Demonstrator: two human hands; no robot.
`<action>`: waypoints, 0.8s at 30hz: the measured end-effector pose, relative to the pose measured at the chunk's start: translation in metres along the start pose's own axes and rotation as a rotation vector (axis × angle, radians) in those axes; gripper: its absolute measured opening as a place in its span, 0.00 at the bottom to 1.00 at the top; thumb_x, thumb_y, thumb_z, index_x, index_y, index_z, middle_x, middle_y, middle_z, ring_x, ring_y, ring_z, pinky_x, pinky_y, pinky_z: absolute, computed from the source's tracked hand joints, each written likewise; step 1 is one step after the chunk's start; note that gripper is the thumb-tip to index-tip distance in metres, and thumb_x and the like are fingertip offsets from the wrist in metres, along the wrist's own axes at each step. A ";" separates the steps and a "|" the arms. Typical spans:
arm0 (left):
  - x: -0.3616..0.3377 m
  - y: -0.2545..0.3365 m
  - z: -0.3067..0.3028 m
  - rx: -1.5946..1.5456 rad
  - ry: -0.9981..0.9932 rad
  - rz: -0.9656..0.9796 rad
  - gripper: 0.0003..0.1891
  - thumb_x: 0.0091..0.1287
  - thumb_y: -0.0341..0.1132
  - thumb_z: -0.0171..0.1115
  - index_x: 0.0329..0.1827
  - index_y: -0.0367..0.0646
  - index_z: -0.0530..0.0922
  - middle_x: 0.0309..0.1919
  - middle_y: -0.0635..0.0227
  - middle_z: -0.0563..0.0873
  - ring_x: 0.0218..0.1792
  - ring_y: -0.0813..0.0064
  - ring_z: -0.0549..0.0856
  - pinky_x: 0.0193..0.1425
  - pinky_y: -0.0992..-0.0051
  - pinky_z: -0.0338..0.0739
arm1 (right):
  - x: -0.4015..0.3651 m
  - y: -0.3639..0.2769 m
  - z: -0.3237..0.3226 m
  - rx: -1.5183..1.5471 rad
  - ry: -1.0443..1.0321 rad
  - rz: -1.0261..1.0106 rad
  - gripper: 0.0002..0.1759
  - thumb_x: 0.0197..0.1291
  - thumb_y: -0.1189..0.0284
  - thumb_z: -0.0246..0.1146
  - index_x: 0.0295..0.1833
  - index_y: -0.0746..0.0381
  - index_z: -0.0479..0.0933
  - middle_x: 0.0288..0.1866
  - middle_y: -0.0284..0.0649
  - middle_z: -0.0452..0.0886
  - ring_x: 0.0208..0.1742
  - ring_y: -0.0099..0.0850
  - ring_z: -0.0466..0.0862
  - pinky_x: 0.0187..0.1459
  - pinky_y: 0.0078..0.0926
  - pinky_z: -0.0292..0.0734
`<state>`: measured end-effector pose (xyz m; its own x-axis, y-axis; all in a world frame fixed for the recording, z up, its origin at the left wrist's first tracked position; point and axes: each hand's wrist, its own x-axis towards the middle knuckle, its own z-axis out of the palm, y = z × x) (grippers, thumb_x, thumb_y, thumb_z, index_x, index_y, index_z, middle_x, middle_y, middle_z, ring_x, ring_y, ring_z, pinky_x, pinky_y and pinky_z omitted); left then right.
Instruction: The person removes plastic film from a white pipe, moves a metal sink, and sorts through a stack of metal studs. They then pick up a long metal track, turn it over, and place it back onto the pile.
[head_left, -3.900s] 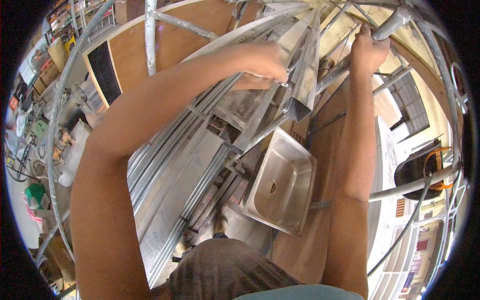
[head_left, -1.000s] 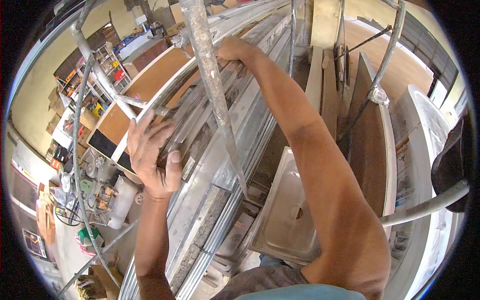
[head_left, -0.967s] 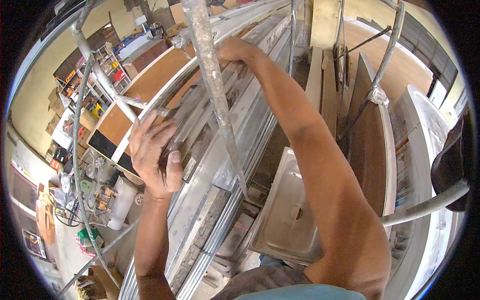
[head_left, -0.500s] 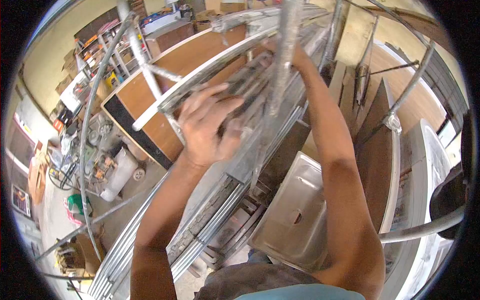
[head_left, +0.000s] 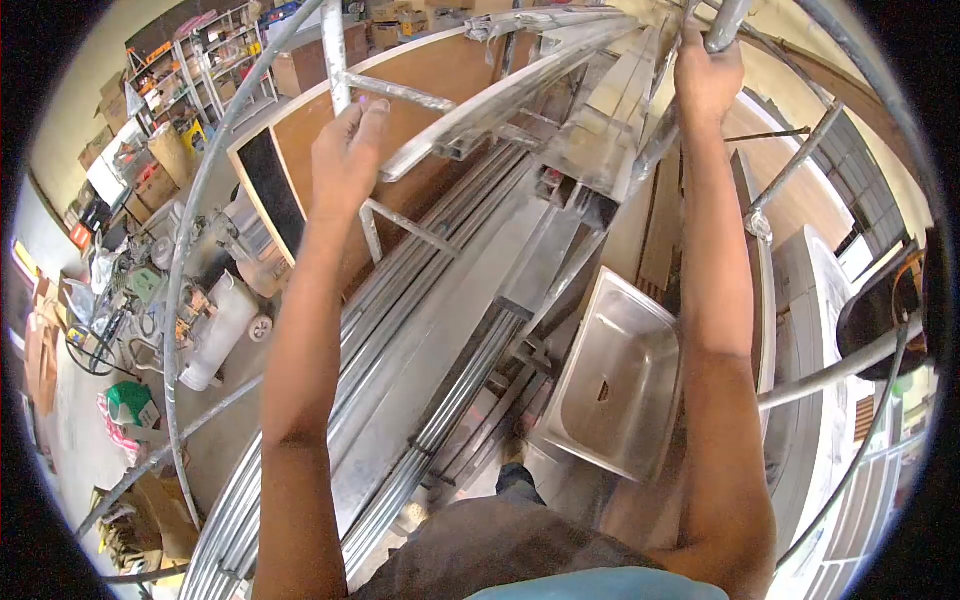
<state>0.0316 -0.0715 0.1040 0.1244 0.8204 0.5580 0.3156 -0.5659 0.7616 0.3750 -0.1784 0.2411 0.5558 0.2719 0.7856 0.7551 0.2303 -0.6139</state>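
Head view: right hand (head_left: 706, 78) clenched on dull grey pipe (head_left: 727, 22) (paint-flecked); left hand (head_left: 346, 150) seemingly released.

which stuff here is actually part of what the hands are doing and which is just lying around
In hand: right hand gripping a grey metal frame pipe; left hand at a grey upright pipe, grip unclear; long silver aluminium lengths between them.
Lying about: stainless steel sink; white cylindrical tank; green bag; brown board with black end.
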 end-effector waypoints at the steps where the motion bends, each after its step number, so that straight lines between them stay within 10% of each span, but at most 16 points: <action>1: 0.000 -0.011 0.000 -0.009 0.004 0.003 0.19 0.72 0.44 0.53 0.51 0.36 0.82 0.41 0.60 0.87 0.44 0.71 0.83 0.54 0.72 0.74 | 0.009 0.013 0.008 -0.003 0.121 -0.060 0.23 0.57 0.55 0.65 0.38 0.68 0.79 0.34 0.42 0.84 0.37 0.32 0.80 0.44 0.33 0.74; 18: 0.010 -0.029 0.073 -1.004 0.099 -0.152 0.25 0.75 0.44 0.42 0.46 0.29 0.80 0.39 0.50 0.88 0.41 0.62 0.86 0.54 0.70 0.76 | 0.006 0.002 0.015 -0.199 0.357 -0.098 0.28 0.50 0.55 0.69 0.38 0.73 0.77 0.32 0.53 0.83 0.38 0.46 0.83 0.46 0.41 0.75; 22: 0.019 -0.040 0.053 -0.843 0.273 -0.173 0.22 0.72 0.46 0.49 0.45 0.31 0.81 0.39 0.51 0.88 0.42 0.62 0.86 0.51 0.70 0.76 | 0.001 -0.008 0.015 -0.248 0.338 -0.061 0.25 0.50 0.58 0.68 0.39 0.71 0.75 0.36 0.55 0.82 0.40 0.51 0.82 0.48 0.42 0.75; 24: 0.010 -0.032 0.038 -0.220 0.456 -0.045 0.16 0.68 0.42 0.57 0.43 0.36 0.83 0.37 0.53 0.88 0.41 0.58 0.86 0.50 0.67 0.76 | 0.001 -0.012 0.016 -0.299 0.342 -0.051 0.25 0.50 0.58 0.68 0.40 0.71 0.75 0.36 0.54 0.81 0.41 0.51 0.82 0.48 0.42 0.75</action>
<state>0.0586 -0.0419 0.0730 -0.3239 0.7533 0.5723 0.0991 -0.5746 0.8124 0.3605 -0.1662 0.2479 0.5606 -0.0683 0.8253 0.8236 -0.0582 -0.5642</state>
